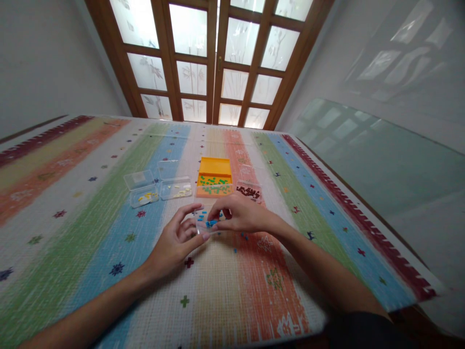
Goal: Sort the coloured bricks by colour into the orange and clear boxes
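My left hand [183, 231] grips the left edge of a small clear plastic box [199, 229], thumb in front and fingers behind. Inside that box lie several small blue pieces [201, 217]. My right hand [232, 213] reaches over the box from the right, thumb and forefinger pinched together at a blue piece [210, 224]. Whether the piece is lifted off the box floor I cannot tell. A few loose blue pieces [244, 236] rest on the cloth just below my right wrist.
Behind my hands stand an orange box [215, 166] with green pieces, a clear box [250, 184] with dark brown pieces, and two open clear boxes, one with cream pieces [181, 193], one with yellow pieces [147, 197]. A striped tablecloth [141, 300] covers the table.
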Available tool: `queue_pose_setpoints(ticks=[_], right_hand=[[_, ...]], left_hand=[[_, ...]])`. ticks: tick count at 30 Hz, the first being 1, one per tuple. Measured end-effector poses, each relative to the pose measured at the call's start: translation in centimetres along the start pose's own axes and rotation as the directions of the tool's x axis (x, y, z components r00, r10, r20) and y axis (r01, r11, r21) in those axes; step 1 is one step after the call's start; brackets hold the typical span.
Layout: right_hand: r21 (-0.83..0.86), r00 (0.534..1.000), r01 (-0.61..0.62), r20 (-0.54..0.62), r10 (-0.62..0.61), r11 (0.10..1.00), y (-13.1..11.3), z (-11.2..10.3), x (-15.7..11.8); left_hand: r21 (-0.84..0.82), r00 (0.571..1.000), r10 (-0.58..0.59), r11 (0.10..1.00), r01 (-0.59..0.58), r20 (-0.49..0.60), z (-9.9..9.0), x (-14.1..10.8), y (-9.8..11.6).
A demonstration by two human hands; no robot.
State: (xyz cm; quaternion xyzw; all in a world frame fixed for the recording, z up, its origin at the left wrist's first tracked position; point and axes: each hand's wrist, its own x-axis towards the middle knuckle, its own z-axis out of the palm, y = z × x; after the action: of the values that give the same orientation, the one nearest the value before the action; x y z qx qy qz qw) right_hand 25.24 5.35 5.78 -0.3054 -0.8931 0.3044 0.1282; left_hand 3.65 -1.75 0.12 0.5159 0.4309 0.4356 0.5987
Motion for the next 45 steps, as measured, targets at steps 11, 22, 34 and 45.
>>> queue_pose_setpoints(ticks=[11, 22, 34, 45], right_hand=[[0.088, 0.985, 0.027, -0.175, -0.011, 0.996, 0.5, 0.7, 0.3], [-0.021, 0.986, 0.123, -0.108, -0.124, 0.992, -0.5, 2.2, 0.6], [-0.156, 0.974, 0.000, 0.226, 0.035, 0.988, -1.5, -1.9, -1.1], [-0.501, 0.953, 0.002, 0.262, 0.149, 0.866, -0.7, 2.0, 0.2]], left_hand=[[-0.048, 1.000, 0.025, 0.999, -0.024, 0.012, 0.1, 0.2, 0.0], [-0.037, 0.998, 0.047, 0.998, -0.045, 0.040, 0.2, 0.0, -0.5], [0.042, 0.974, 0.141, 0.990, -0.135, -0.175, -1.6, 1.6, 0.5], [0.112, 0.946, 0.199, 0.978, -0.175, -0.254, -2.7, 2.4, 0.8]])
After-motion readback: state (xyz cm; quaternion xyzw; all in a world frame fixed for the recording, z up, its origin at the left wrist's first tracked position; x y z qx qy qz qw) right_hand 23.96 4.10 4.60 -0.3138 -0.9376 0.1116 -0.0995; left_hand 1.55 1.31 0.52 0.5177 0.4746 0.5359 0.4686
